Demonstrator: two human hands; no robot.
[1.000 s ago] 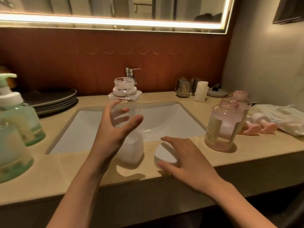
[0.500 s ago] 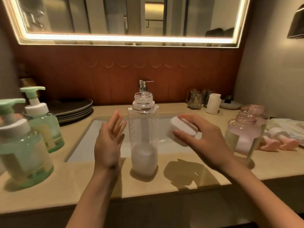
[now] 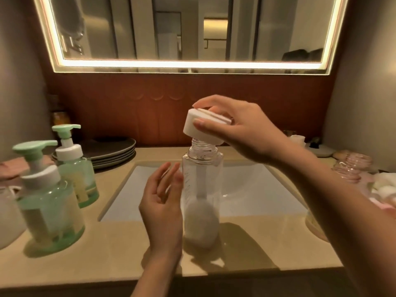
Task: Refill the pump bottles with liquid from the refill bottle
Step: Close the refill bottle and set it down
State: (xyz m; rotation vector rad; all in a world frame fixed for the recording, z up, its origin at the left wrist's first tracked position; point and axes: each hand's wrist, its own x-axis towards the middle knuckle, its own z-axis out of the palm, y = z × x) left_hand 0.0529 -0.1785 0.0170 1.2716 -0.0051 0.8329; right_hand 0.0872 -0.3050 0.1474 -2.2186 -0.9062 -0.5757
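Two hands in use: right hand (image 3: pixel 246 136) grip pinches the white cap (image 3: pixel 203 130), tilted just above the neck of the clear bottle (image 3: pixel 201 189). Left hand (image 3: pixel 160 209) grip open, just beside the bottle. Suggest levelling the cap before threading and steadying the body. Bottle stands on the counter (image 3: pixel 107 254) between sink (image 3: pixel 257 189) and front edge; green pump bottles (image 3: pixel 51 202) well left.

Green pump bottles (image 3: pixel 51 202) block the left; sink basin (image 3: pixel 257 194) open.

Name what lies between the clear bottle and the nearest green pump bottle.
Head view: the open left hand beside the clear bottle, then the sink's corner and bare countertop before the green pump bottle.
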